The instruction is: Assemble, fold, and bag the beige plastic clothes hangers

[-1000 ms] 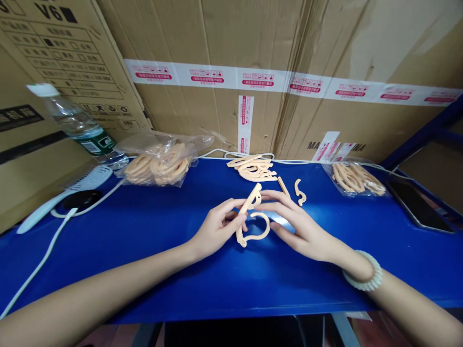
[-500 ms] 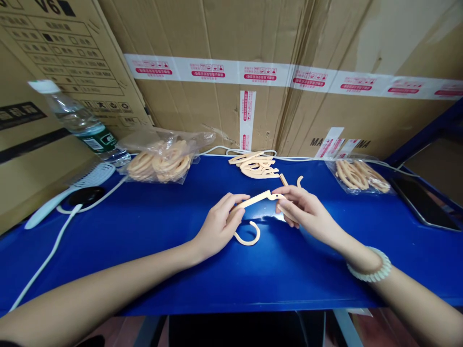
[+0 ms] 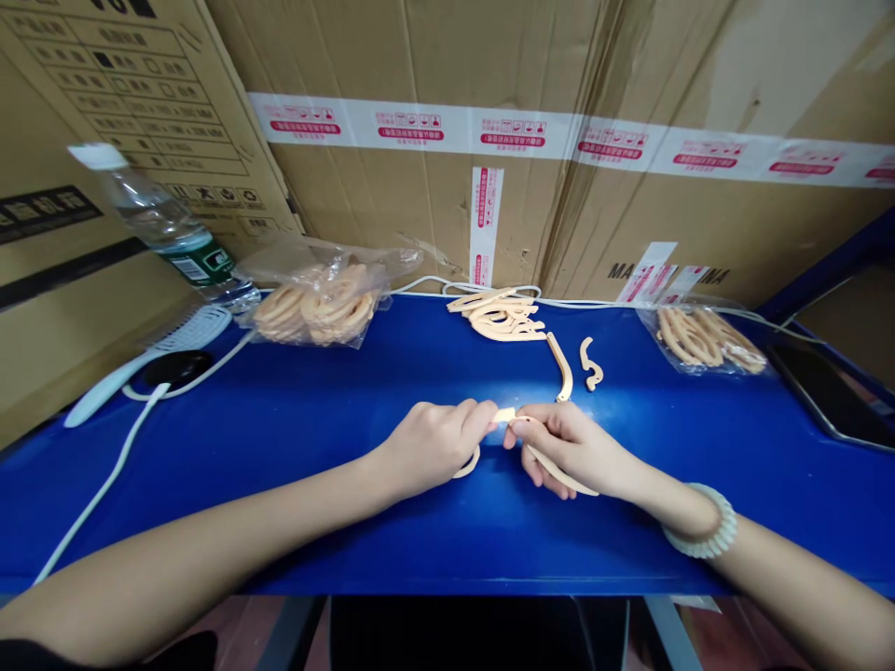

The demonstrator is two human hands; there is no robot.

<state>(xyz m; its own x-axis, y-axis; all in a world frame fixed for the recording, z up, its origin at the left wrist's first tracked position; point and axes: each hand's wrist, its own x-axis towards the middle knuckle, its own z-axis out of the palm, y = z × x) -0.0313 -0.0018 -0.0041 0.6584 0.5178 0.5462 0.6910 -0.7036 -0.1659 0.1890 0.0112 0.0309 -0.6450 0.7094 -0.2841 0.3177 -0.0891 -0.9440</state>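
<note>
Peach plastic piece (image 3: 504,414) is being pinched from both ends, low over the blue table (image 3: 294,438). The left hand (image 3: 433,447) is clamping its hooked end and the right hand (image 3: 570,447) its straight strip. Beyond the grip, a curved strip (image 3: 561,368) and a small hook (image 3: 591,363) are lying loose (just apart).

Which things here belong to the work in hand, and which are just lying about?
In use: left hand, peach hook; right hand, peach strip; loose peach pile; left bag; right bag.
Lying about: water bottle, white slotted tool, black disc, cable, phone.
</note>
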